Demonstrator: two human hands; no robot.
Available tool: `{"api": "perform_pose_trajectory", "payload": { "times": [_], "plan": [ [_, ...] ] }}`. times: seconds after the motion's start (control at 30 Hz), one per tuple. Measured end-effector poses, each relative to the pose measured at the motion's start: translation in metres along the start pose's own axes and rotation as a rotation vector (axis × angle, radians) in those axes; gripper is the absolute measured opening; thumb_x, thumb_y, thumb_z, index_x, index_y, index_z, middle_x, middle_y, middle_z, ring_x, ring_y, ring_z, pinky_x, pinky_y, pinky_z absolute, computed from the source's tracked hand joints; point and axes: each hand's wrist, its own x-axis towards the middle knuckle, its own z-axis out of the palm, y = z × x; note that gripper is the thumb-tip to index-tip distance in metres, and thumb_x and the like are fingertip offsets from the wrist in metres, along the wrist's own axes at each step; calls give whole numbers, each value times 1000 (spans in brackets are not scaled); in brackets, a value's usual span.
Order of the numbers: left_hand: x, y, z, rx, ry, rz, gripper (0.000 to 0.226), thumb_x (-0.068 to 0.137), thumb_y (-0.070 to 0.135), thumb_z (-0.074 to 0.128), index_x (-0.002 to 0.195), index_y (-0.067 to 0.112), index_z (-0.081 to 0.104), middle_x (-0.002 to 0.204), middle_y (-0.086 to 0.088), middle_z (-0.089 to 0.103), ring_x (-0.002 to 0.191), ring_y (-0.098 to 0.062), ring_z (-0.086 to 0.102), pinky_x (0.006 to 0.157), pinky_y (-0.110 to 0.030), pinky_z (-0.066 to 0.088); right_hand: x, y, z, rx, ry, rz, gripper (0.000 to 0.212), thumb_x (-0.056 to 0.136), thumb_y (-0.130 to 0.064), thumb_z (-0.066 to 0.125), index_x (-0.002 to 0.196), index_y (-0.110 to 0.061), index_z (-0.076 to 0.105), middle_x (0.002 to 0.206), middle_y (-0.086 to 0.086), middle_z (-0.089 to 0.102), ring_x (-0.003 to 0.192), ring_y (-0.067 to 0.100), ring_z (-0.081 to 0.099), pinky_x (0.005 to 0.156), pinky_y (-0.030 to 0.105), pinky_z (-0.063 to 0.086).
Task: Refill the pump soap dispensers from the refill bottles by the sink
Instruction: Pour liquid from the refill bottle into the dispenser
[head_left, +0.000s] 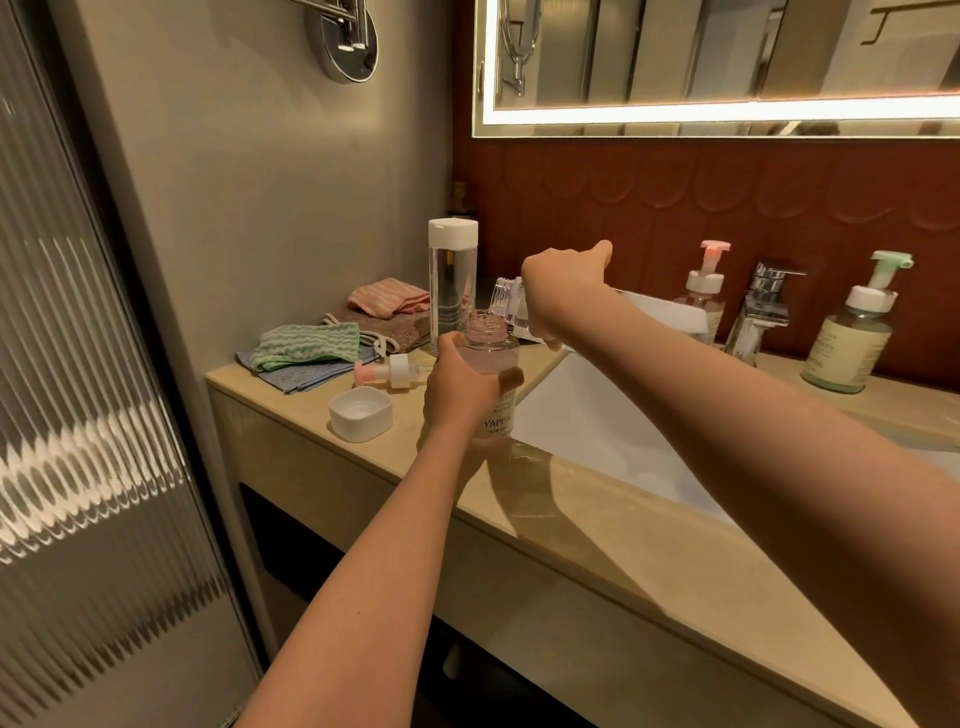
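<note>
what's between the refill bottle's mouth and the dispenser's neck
Nothing visible: the pump lies on the counter, the dispenser is open, and the refill bottle tilts with its mouth just above it.

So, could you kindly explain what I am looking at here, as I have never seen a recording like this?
No machine here: a camera worn on a person's head looks down at their two bare hands; it is the only view. The left hand grips an open pink dispenser on the counter beside the sink. The right hand holds a clear refill bottle tipped over its mouth. On the counter lie a pump head, a white cap and folded cloths; a second capped clear bottle stands upright. A pink-topped dispenser and a green-topped dispenser flank the tap.
</note>
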Motion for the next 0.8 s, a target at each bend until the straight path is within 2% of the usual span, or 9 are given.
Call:
{"api": "perform_pose_trajectory", "payload": {
  "times": [0.27, 0.47, 0.8],
  "plan": [
    [-3, 3, -2, -14, -9, -5, 78, 73, 30, 78, 134, 20, 31, 135, -5, 49, 122, -27, 48, 81, -31, 38, 1, 0, 1, 3, 7, -2, 17, 82, -10, 66, 87, -13, 51, 66, 0, 42, 81, 20, 48, 93, 40, 32],
    [-4, 3, -2, -20, -16, -4, 77, 74, 28, 77, 135, 20, 30, 135, -6, 49, 123, -27, 47, 89, -37, 41, 3, 0, 2, 19, 16, -6, 15, 83, -10, 64, 87, -13, 51, 66, 0, 42, 81, 19, 47, 93, 40, 31],
    [-3, 3, -2, -34, -21, -7, 77, 74, 28, 76, 136, 21, 30, 135, -6, 48, 123, -28, 47, 92, -41, 43, 2, 0, 1, 18, 19, -12, 13, 83, -10, 62, 86, -14, 51, 73, 0, 47, 80, 20, 46, 88, 39, 30]
  ]
}}
